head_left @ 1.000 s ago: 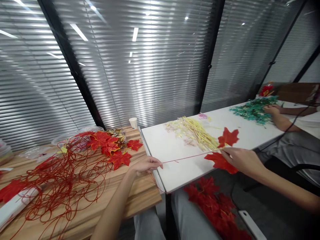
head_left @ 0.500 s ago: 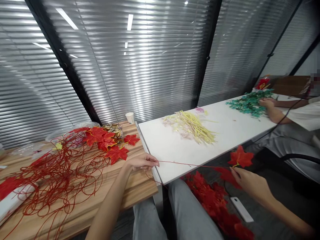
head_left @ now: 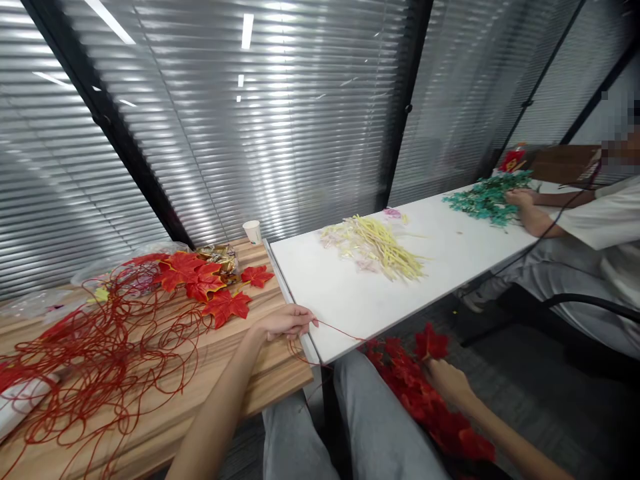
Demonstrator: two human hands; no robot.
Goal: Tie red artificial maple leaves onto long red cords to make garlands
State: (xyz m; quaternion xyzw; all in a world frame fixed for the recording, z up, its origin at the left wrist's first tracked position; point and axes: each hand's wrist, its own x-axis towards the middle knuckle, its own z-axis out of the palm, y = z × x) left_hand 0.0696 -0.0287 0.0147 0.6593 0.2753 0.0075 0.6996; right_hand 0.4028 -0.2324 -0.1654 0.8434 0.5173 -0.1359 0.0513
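My left hand (head_left: pixel 289 321) is closed in a pinch on a thin red cord (head_left: pixel 340 331), above the corner where the wooden table meets the white one. From there the cord runs right and down to a bunch of red maple leaves (head_left: pixel 407 383) beside my right leg. My right hand (head_left: pixel 445 379) is closed at this bunch, at the base of a red leaf (head_left: pixel 431 342); its fingertips are partly hidden. A large tangle of red cord (head_left: pixel 125 340) and loose red leaves (head_left: pixel 226 307) lie on the wooden table to the left.
On the white table (head_left: pixel 320 300) lie yellow strips (head_left: pixel 390 250) and a pink piece (head_left: pixel 393 213). A paper cup (head_left: pixel 253 232) stands at the wooden table's back edge. At right, a seated person's hands (head_left: pixel 521 198) touch green foliage (head_left: pixel 487 200). Blinds rise behind.
My right hand has moved down and left with the leaf, to the bunch. The cord's visible stretch is shorter and slopes more. The white phone-like object is out of sight. The view has shifted slightly.
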